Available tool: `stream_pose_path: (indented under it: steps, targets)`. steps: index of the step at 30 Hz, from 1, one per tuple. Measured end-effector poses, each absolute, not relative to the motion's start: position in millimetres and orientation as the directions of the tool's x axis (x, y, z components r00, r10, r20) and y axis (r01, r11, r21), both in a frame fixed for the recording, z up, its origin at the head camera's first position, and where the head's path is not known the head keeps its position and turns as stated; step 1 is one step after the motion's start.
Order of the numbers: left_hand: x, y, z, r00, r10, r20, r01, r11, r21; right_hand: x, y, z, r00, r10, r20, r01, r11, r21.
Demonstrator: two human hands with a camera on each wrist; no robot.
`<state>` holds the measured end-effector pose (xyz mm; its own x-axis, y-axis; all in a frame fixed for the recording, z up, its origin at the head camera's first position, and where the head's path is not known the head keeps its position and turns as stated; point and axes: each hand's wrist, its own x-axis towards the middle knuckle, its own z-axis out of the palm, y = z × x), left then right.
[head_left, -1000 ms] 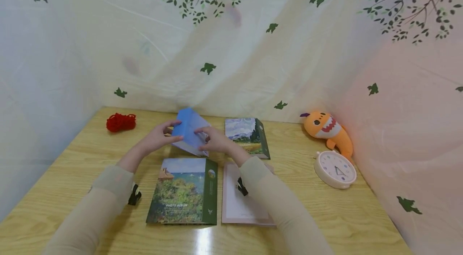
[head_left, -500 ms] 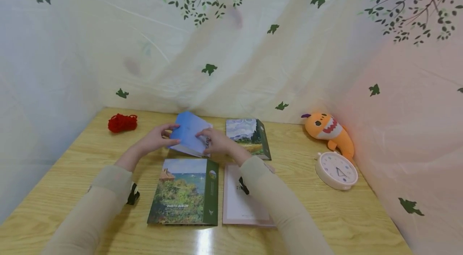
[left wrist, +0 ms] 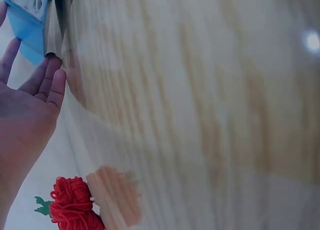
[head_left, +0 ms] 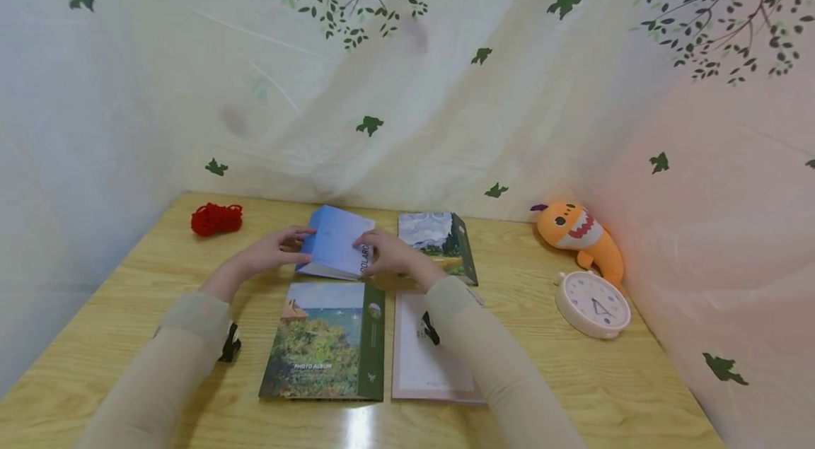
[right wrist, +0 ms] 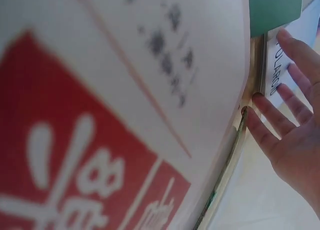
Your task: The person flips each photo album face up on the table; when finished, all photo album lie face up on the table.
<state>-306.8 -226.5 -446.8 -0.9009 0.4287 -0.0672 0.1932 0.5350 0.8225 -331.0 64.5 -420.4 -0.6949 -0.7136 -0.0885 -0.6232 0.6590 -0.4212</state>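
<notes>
A blue photo album (head_left: 337, 244) with a lighter cover and black "POLAROID" lettering lies near the back of the table, its spine side to the left. My left hand (head_left: 274, 251) touches the spine side with extended fingers; the left wrist view shows the fingertips at the album's edge (left wrist: 27, 32). On the opposite side, my right hand (head_left: 395, 254) has its thumb and fingers against the lettered edge. Nearly straight fingers of that hand (right wrist: 295, 115) appear in the right wrist view. Directly in front is a painted-cover photo album (head_left: 318, 343) with a green spine.
A pink-bordered book (head_left: 414, 371) lies partly under the right sleeve. Behind it sits another painted-cover album (head_left: 433, 244). Red yarn (head_left: 216, 219) is at the back left. An orange shark plush (head_left: 579, 233) and a round clock (head_left: 592, 304) stand at the right, beside the curtain.
The blue album, tilted up between both hands a second ago, has come down nearly flat onto the table. Both hands have lowered slightly with it, and the lettering on its cover has come into view.
</notes>
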Motion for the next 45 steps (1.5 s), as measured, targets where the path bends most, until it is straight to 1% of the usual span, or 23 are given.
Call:
stream_pose_path:
  steps: [11,16,19,22,26,30,40,45]
  targets:
    - [-308,-221,-443,-0.877,0.472,-0.086,0.252,0.606,0.755,-331,68,-419,-0.732,-0.668,-0.130,-0.567,0.705,-0.426]
    - [-306,-219,-440,-0.871,0.484,-0.086,0.266,0.611,0.746,-331,68,-419,-0.734,-0.669,-0.121,-0.570,0.702,-0.427]
    - [-304,-218,-438,-0.877,0.477,-0.060,0.272,0.594,0.757,-331,70,-418,-0.733,-0.672,-0.111,-0.580,0.702,-0.413]
    - [-303,-215,-435,-0.888,0.460,-0.010,0.293,0.581,0.759,-327,74,-414,-0.746,-0.657,-0.110,-0.562,0.709,-0.426]
    - [-301,-209,-429,-0.895,0.443,0.051,0.334,0.591,0.734,-320,83,-404,-0.768,-0.628,-0.124,-0.506,0.714,-0.484]
    - [-298,-199,-420,-0.891,0.446,0.085,0.372,0.611,0.699,-314,94,-392,-0.784,-0.611,-0.114,-0.483,0.715,-0.506]
    - [-292,-165,-402,-0.883,0.440,0.163,0.443,0.667,0.599,-306,129,-371,-0.829,-0.559,-0.035,-0.486,0.750,-0.449]
    - [-286,-146,-390,-0.889,0.427,0.164,0.439,0.695,0.570,-303,149,-366,-0.823,-0.567,0.018,-0.515,0.734,-0.444]
